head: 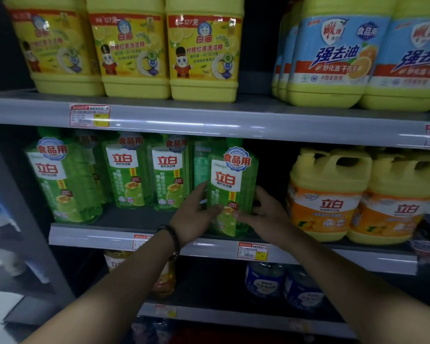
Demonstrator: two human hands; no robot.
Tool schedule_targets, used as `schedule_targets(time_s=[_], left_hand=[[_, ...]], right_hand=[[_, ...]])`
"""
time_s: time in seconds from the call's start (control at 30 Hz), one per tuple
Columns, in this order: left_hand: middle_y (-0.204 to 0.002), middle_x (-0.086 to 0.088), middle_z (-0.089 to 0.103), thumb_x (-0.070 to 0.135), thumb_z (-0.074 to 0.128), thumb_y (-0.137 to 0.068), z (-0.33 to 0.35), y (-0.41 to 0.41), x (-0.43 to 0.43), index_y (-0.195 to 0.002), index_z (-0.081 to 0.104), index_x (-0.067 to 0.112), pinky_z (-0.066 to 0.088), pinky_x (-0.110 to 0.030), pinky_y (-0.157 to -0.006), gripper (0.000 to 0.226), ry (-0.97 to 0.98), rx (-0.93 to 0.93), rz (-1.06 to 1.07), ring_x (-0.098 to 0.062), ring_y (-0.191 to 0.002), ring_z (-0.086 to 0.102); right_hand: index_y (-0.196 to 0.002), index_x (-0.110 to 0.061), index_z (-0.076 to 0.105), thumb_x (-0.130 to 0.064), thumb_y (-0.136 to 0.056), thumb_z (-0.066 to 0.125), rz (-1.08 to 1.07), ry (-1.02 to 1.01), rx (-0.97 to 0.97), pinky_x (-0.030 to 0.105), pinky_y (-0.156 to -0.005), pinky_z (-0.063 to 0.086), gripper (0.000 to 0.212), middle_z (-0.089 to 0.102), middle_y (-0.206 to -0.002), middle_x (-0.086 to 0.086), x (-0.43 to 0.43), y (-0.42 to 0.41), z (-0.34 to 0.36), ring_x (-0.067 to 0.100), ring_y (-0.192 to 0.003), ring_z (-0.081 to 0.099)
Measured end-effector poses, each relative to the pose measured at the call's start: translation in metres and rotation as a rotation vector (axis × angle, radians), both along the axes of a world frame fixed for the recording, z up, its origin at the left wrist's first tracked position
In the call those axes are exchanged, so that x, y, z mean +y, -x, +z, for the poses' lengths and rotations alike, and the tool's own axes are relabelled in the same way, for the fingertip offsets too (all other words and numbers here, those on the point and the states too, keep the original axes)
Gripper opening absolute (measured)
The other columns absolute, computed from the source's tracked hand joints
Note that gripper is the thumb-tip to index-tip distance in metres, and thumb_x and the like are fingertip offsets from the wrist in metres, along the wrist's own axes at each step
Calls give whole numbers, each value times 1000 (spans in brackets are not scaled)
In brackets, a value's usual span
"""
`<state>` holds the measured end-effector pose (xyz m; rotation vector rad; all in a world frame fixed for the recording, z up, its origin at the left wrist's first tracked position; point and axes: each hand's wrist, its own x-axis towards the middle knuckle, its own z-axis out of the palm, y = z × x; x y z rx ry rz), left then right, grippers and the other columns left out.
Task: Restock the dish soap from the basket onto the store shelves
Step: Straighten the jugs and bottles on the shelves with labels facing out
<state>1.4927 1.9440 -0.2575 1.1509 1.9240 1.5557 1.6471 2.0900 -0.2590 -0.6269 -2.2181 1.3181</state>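
A green dish soap bottle [230, 192] is being set at the front of the middle shelf [124, 235], at the right end of a row of matching green bottles [127, 175]. It is clasped low down from both sides: the left hand [195, 216] is pressed against its left flank with the thumb across the lower label, and the right hand [263, 212] is wrapped round its right flank with the fingertips on the front. Both hands are thus closed on this one bottle. The bottle stands upright or nearly so, its base at the shelf's front lip, slightly ahead of its neighbours. An open dark gap is seen to its right, before the yellow jugs [330, 194]. The basket is not in view. The step in hand is judged to be the placing and straightening of one bottle. The next move appears to call for the bottle to be pushed back into line with the row, label facing out, and released without the neighbouring bottle being knocked; after that, another bottle would have to be fetched from the basket.
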Motion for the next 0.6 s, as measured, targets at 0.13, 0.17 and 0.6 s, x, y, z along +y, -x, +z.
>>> schedule_targets(time_s=[0.13, 0.17, 0.6], left_hand=[[-149, 14, 59, 54, 73, -87, -1, 4, -13, -153, 45, 36, 51, -51, -111, 74, -2, 56, -6, -16, -141, 53], [-150, 12, 58, 47, 74, -91, 0, 3, -17, -155, 43, 34, 51, -49, -112, 73, -7, 49, 8, -16, -141, 53], [-108, 51, 63, 1, 68, -98, -11, 34, -98, -128, 38, 56, 51, -6, -84, 70, -93, 76, 132, 30, -102, 57]], right_hand=[[-145, -29, 51, -26, -96, 81, 17, -21, -28, 39, -108, 56, 57, 63, -128, -25, -5, 4, -1, 0, -118, 64], [-145, -31, 51, -27, -97, 79, 22, -25, -22, 38, -107, 56, 55, 64, -128, -25, -9, 6, -2, 2, -121, 64], [-133, -31, 69, -32, -97, 71, -238, -241, 187, 43, -97, 62, 36, 76, -123, -11, -100, 88, -49, 11, -115, 72]])
